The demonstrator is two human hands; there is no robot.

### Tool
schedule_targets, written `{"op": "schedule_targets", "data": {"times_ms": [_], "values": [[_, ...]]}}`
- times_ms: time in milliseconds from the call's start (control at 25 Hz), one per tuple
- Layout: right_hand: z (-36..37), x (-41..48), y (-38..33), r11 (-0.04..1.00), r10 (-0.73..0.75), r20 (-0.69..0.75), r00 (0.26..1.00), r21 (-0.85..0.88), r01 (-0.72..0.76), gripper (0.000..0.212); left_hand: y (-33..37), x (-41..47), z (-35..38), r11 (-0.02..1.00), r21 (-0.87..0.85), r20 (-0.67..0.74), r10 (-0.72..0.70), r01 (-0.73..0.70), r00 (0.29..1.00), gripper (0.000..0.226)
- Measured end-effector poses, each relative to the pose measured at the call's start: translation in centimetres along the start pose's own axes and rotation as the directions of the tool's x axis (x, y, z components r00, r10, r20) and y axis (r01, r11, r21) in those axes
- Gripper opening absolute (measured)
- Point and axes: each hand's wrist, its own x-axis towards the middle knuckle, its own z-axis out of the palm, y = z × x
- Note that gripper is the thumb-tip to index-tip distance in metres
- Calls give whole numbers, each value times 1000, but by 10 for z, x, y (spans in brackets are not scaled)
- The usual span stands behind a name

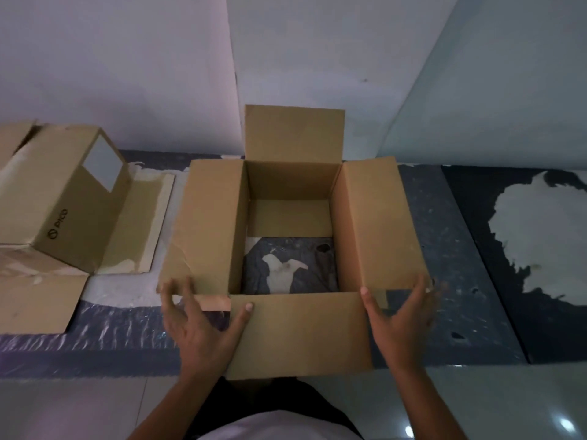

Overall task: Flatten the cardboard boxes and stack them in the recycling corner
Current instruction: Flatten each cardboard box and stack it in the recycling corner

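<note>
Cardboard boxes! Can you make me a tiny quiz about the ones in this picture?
1. True or false: the open cardboard box in the middle is full of toys.
2. Which word is printed on the labelled box at the left? A) PICO B) MILK C) SHOES
3. Fill in: the left hand and right hand are at the open cardboard box's ____ corners (near or far).
Key: 1 false; 2 A; 3 near.
</note>
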Motion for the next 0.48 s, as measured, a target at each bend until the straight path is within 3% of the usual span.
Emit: {"op": "schedule_targets", "data": {"times_ms": [80, 160, 240, 320, 480], "values": [[3, -9, 1, 876, 183, 65, 981, 442, -193, 103, 8, -5, 1, 965, -194, -39, -186, 175, 982, 124], [3, -10, -6, 704, 227, 291, 930, 611, -363, 77, 9, -7, 4, 885, -375, 22, -289, 276, 957, 117], [0, -4, -12, 734, 185, 364, 913, 567, -375, 39, 8, -7, 5, 821, -478, 172, -261, 312, 950, 79], [-4, 6, -20, 710, 225, 389, 893, 563, -424, 16, 4, -6, 3, 861, -440, 275, -141, 255, 951, 35], [-9, 16, -32, 788, 207, 444, 872, 452, -417, 30, 8, 13, -6, 763, -581, 345, -84, 283, 935, 17]]}}
